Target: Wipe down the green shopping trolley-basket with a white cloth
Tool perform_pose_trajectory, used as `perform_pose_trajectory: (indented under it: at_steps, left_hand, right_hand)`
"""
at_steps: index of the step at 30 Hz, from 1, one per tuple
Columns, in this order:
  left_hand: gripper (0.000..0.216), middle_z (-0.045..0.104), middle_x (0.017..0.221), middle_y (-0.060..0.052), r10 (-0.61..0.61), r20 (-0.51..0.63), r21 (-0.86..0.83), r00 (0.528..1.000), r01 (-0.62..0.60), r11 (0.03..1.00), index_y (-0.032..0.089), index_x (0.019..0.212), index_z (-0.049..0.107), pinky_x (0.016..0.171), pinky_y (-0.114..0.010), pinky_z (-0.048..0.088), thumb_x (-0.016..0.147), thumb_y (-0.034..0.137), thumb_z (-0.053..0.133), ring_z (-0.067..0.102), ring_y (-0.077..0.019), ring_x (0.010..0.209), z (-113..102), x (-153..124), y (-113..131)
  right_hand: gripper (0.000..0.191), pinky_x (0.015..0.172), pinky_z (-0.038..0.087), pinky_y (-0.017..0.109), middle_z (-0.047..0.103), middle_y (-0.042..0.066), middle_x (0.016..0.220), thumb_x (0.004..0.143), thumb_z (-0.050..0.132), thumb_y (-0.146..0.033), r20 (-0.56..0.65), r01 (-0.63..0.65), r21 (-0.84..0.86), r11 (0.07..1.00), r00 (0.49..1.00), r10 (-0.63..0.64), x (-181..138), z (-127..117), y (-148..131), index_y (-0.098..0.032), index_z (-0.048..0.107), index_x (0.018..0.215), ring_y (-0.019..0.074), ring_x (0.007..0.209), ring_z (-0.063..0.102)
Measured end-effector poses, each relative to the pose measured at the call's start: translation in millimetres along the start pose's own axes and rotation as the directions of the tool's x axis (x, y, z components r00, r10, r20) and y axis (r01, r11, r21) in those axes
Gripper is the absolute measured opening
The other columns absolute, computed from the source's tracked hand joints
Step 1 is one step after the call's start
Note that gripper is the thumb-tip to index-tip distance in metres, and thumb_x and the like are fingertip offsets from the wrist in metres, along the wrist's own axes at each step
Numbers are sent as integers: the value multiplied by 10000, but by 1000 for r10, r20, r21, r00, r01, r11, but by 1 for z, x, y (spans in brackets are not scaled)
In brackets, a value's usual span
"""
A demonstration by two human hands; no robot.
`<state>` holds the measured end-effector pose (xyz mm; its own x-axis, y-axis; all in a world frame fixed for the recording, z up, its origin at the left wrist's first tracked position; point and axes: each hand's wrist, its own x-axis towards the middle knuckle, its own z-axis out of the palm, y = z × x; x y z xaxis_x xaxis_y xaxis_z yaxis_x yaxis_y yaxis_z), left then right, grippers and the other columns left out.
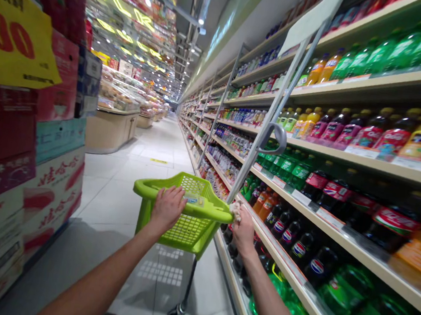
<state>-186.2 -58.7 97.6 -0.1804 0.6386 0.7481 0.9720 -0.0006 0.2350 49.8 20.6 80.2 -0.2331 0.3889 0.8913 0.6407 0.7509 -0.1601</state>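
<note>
1. The green basket [192,225] stands on its wheeled stem straight ahead of the person, its long side running across both arms.
2. The left hand [168,205] lies on the basket's near rim, fingers curled over it, gripping.
3. The right hand [243,231] is just beside the basket's near right corner, clenched round a pale wad [235,209]; I cannot tell what it is.
4. A grey handle pole [275,114] slants up from that corner, past the drink shelves [338,231] to the basket's right.
</note>
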Motion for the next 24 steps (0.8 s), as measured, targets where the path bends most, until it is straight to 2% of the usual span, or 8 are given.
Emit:
perform_pose_trajectory:
  at_steps: [5, 9, 11, 15, 18, 19, 21, 24]
  left_hand:
    - [327, 580, 1172, -62, 4, 0, 1, 1000, -4, 1000, 216, 1061, 580, 968, -450, 281, 845, 316, 356, 466, -236, 1124, 0, 1, -2]
    - [321, 579, 1172, -65, 5, 18, -20, 1000, -5, 1000, 205, 1057, 579, 967, -457, 286, 842, 315, 368, 467, -244, 1124, -2, 1, -2]
    - [323, 577, 1172, -74, 0, 22, -31, 1000, 1, 1000, 192, 1057, 579, 969, -467, 284, 841, 309, 369, 464, -253, 1126, -3, 1, -1]
    - [328, 576, 1171, -84, 0, 20, -35, 1000, 1, 999, 171, 1062, 577, 978, -477, 272, 842, 303, 373, 457, -263, 1128, -3, 0, 3]
    - [325, 575, 1173, -83, 3, 21, -39, 1000, -2, 999, 175, 1066, 578, 982, -480, 270, 839, 305, 385, 457, -262, 1128, -2, 0, 4]
    - [324, 575, 1173, -82, 4, 22, -42, 1000, -3, 999, 177, 1068, 577, 981, -480, 273, 838, 307, 390, 459, -261, 1126, -2, 0, 4]
    - [323, 575, 1173, -77, 0, 27, -50, 1000, 1, 999, 180, 1075, 575, 983, -478, 276, 835, 305, 399, 461, -256, 1124, -2, -1, 4]
    - [326, 571, 1183, -68, -15, 39, -47, 999, 17, 999, 176, 1086, 570, 987, -467, 276, 835, 301, 403, 456, -250, 1131, -1, -1, 5]
  right_hand:
    - [276, 956, 386, 471, 562, 118, 1149, 813, 407, -196, 88, 130, 84, 988, 987, -137, -4, 10, -14, -175, 598, 1011, 225, 1163, 443]
    - [293, 882, 447, 462, 618, 127, 1030, 789, 397, -184, 55, -44, 33, 999, 998, 42, 6, 6, 6, -156, 600, 998, 231, 1027, 544]
    - [295, 884, 444, 463, 622, 126, 1022, 784, 396, -183, 52, -69, 44, 997, 996, 67, 10, 8, 4, -153, 599, 996, 232, 1013, 552]
    - [289, 951, 396, 433, 590, 120, 1108, 815, 381, -187, 93, 41, 159, 986, 994, -56, 11, 19, -41, -157, 593, 1008, 211, 1111, 492]
    - [281, 939, 409, 397, 590, 104, 1112, 819, 384, -193, 123, 87, 230, 969, 985, -118, 10, 20, -68, -177, 595, 1004, 194, 1101, 499]
    - [274, 929, 413, 397, 585, 104, 1117, 816, 392, -203, 117, 60, 224, 973, 989, -88, 10, 17, -69, -178, 601, 992, 198, 1093, 502]
    - [265, 913, 414, 404, 567, 110, 1139, 802, 418, -239, 78, -62, 178, 982, 996, 49, 9, 8, -64, -171, 611, 969, 212, 1081, 502]
    - [261, 892, 408, 412, 590, 106, 1067, 752, 480, -315, 35, -255, 108, 961, 967, 253, 8, -3, -49, -160, 632, 895, 230, 1004, 525]
